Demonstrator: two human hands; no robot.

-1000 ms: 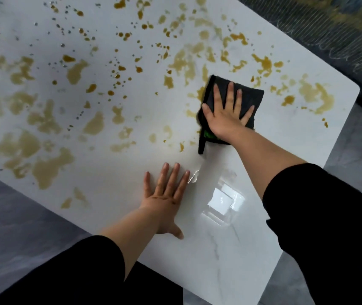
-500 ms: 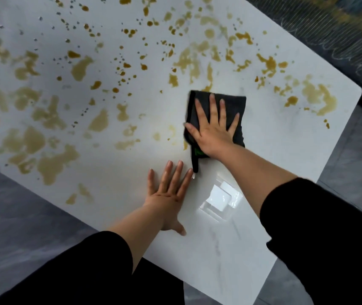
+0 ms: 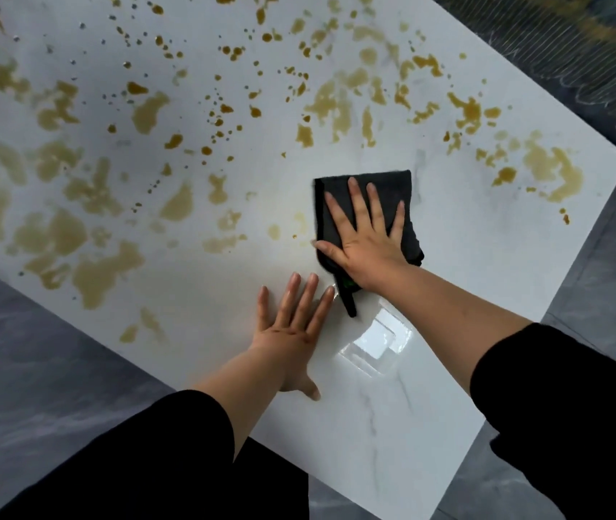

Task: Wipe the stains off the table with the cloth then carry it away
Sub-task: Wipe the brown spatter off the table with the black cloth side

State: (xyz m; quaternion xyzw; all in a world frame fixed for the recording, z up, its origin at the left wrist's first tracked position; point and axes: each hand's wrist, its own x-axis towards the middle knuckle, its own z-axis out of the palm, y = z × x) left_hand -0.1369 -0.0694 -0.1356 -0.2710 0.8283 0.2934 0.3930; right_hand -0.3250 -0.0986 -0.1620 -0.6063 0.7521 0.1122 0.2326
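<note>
Where the counter [image 3: 430,414] is viewed from above, its white marbled top is seen to run aslant across the view; brown-yellow stains [image 3: 104,273] are spread over its far and left parts, in large pale patches and small dark drops; the near right part is found unstained and glossy, with a bright reflection [image 3: 373,341] on it. A dark folded cloth [image 3: 392,182] is laid flat on the counter toward its right end, at the edge of the stained area; one narrow corner is trailed toward the near side, and a little green is noted there. The right hand [image 3: 368,249] is pressed flat on the cloth, fingers [image 3: 360,208] straight and spread; nothing is gripped. The left hand [image 3: 291,343] is laid palm down on the bare counter just beside the trailing corner, fingers straight; nothing is held; contact with the cloth cannot be determined. Black sleeves [image 3: 561,407] are worn on both arms; a grey floor [image 3: 36,369] is seen beyond the counter's near edge.
</note>
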